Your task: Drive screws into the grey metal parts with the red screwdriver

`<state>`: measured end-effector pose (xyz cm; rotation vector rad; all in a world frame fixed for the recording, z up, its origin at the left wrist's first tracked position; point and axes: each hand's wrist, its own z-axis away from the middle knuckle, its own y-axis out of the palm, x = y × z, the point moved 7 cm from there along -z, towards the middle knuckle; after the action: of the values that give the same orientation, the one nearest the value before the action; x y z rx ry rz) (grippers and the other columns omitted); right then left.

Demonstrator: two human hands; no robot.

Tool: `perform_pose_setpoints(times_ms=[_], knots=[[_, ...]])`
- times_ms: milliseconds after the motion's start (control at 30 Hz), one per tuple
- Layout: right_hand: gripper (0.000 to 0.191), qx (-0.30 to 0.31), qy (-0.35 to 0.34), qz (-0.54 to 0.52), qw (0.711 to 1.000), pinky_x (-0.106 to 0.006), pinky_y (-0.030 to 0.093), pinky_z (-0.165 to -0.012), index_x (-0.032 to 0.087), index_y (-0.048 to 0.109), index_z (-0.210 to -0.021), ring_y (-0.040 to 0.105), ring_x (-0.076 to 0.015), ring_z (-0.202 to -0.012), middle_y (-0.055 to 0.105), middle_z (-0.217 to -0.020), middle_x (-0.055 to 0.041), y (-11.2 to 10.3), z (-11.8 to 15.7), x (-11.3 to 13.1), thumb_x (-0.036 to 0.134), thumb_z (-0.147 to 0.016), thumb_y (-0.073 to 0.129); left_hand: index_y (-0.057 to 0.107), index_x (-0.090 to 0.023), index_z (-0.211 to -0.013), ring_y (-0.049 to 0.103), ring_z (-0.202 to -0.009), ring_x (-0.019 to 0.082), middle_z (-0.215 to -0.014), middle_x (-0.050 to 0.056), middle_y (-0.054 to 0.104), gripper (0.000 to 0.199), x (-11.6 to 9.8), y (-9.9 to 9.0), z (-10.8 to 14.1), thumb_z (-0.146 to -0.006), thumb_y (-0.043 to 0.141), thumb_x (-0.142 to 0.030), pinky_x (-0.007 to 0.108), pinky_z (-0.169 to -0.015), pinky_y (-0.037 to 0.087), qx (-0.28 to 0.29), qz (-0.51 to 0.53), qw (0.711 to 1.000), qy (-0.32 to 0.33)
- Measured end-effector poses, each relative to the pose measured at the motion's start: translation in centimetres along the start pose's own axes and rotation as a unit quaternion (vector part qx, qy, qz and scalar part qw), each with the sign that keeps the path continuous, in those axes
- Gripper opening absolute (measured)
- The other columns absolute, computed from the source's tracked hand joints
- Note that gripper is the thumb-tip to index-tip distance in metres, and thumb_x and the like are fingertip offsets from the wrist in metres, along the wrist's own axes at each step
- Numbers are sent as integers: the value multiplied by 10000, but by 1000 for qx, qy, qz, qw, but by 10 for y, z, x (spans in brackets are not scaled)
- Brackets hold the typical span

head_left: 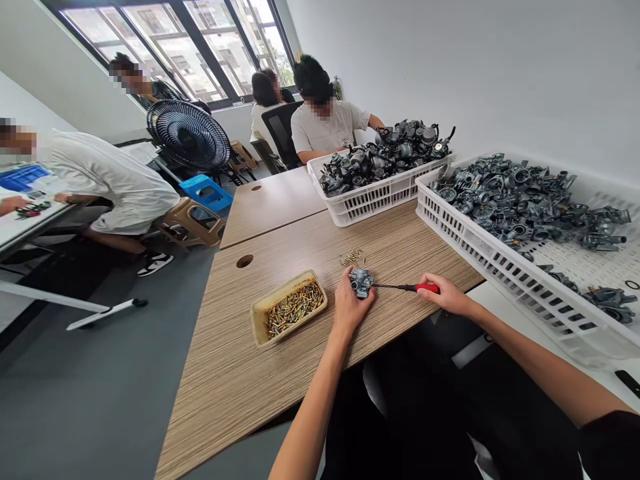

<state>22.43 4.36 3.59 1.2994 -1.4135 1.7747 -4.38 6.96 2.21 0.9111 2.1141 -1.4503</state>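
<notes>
My left hand (351,303) is wrapped round a small grey metal carburetor part (361,283) near the front edge of the wooden table. From the right, my right hand (443,293) grips the red handle of a screwdriver (407,287), whose thin dark shaft points left and reaches the metal part. Whether the tip sits in a screw is too small to tell. Just behind the part lies a loose pile of small brass pieces (353,257). A cream tray (256,325) holding many brass and silver pieces stands left of my left hand.
Behind stands a white basket (370,211) heaped with carburetors; a larger white crate (505,267) of grey metal bodies is at the right. The wooden table (220,373) has a round hole. Beyond are a fan (189,135), stools and several people, one seated across the table.
</notes>
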Motion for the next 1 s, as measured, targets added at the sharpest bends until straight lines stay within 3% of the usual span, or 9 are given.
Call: perform_pose_setpoints(times_ms=[200,433,800,1000], knots=[[467,-1,3,9,1000,-304,319,-613,226,559,-796,399,-152,-631,437,-662,41,3,-1,-2,651,-984,522,369,-200,-1492,648,-1167,308,-1263,145,657,780,2,1,0,-822,732,-370,495,-1058,508,1,3,1000,-1],[337,7,-8,19,1000,-321,421,-715,240,564,-1015,526,-179,-740,602,-851,9,0,3,-1,546,-912,660,371,-206,-1495,655,-1128,299,-1224,134,663,784,2,1,1,-819,737,-363,486,-1040,513,2,1,1000,-1],[403,2,3,22,1000,-307,354,-638,238,529,-844,422,-158,-653,458,-696,42,3,1,-3,613,-990,524,371,-196,-1498,649,-1163,307,-1239,143,664,780,0,0,1,-825,733,-351,491,-1056,509,-1,6,1000,4],[329,15,-13,24,999,-325,424,-731,240,571,-1013,527,-186,-761,598,-861,3,1,3,1,558,-944,615,375,-213,-1496,649,-1164,302,-1273,138,655,786,1,0,1,-815,744,-346,489,-1064,505,-3,3,1000,4]])
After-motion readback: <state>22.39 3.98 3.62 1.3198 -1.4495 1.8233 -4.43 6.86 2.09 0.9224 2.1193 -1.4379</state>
